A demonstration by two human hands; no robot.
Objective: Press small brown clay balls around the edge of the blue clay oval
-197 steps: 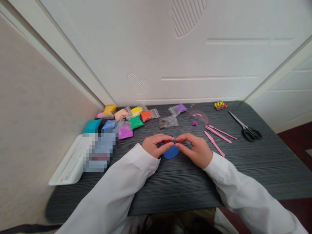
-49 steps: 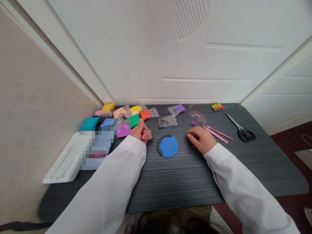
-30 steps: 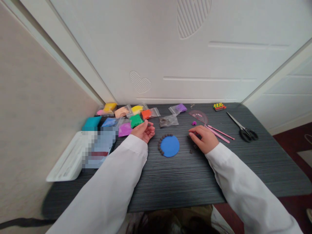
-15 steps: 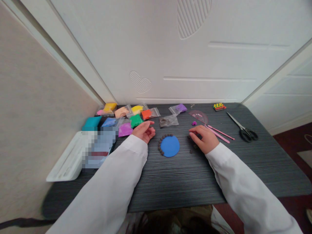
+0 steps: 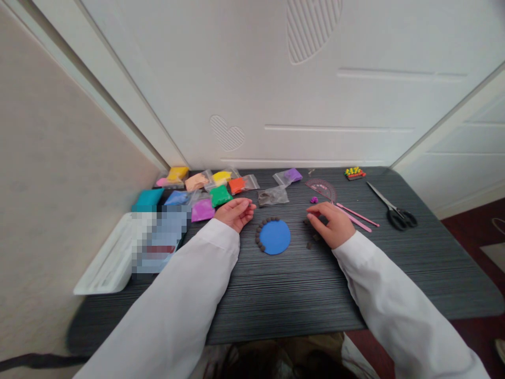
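Observation:
A flat blue clay disc (image 5: 275,237) lies on the dark table, with several small dark grey clay balls (image 5: 259,230) along its left and upper edge. Just up and left of it, my left hand (image 5: 236,213) is closed in a pinch, palm turned partly up, on what looks like a small dark clay piece (image 5: 249,203). To the disc's right, my right hand (image 5: 330,223) rests low with curled fingers, thumb and forefinger apart and nothing visible between them. Small dark clay bits (image 5: 309,245) lie beside and partly under it.
Clay packets, among them a green one (image 5: 221,196) and a grey one (image 5: 273,195), line the back left. A white tray (image 5: 106,263) stands at left. Right are a protractor (image 5: 321,188), pink tools (image 5: 357,217), scissors (image 5: 394,210) and a small colourful clay piece (image 5: 355,173).
My left hand has shifted slightly right and its fingers have turned, thumb and forefinger now pinched together. My right hand has barely moved. The disc and its balls stay in place.

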